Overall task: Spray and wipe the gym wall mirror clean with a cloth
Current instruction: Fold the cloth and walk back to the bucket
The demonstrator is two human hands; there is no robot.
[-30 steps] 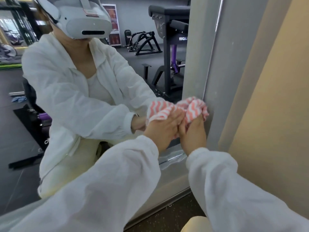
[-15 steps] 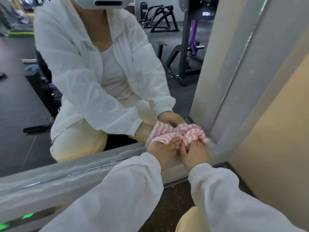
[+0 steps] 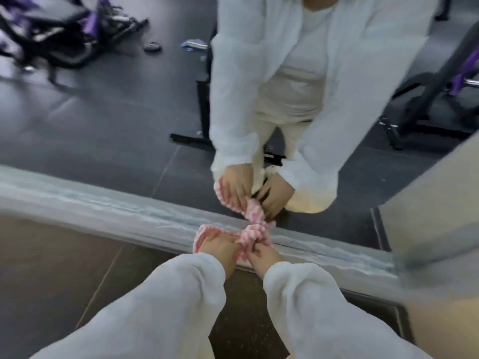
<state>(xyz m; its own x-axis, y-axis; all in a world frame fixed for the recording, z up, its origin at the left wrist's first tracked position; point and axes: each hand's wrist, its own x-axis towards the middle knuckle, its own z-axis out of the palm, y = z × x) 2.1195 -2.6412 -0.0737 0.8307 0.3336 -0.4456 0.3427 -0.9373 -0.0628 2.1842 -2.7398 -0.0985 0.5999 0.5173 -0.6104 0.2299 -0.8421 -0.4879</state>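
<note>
A pink-and-white striped cloth (image 3: 250, 235) is bunched against the bottom edge of the wall mirror (image 3: 108, 130), on its grey lower frame (image 3: 103, 216). My left hand (image 3: 220, 248) lies over the left part of the cloth with fingers extended onto it. My right hand (image 3: 263, 255) pinches the bunched right part. Both arms wear white sleeves. The mirror reflects my hands, the cloth and my crouched body. No spray bottle is in view.
The dark gym floor (image 3: 246, 320) lies below the mirror frame. A beige wall (image 3: 445, 327) stands at the right, with the mirror's grey side frame (image 3: 427, 211) beside it. Reflected gym machines (image 3: 51, 29) appear at upper left and right.
Both hands have carried the cloth down the mirror from mid-height near the right frame to the bottom edge. My view has tilted downward with them.
</note>
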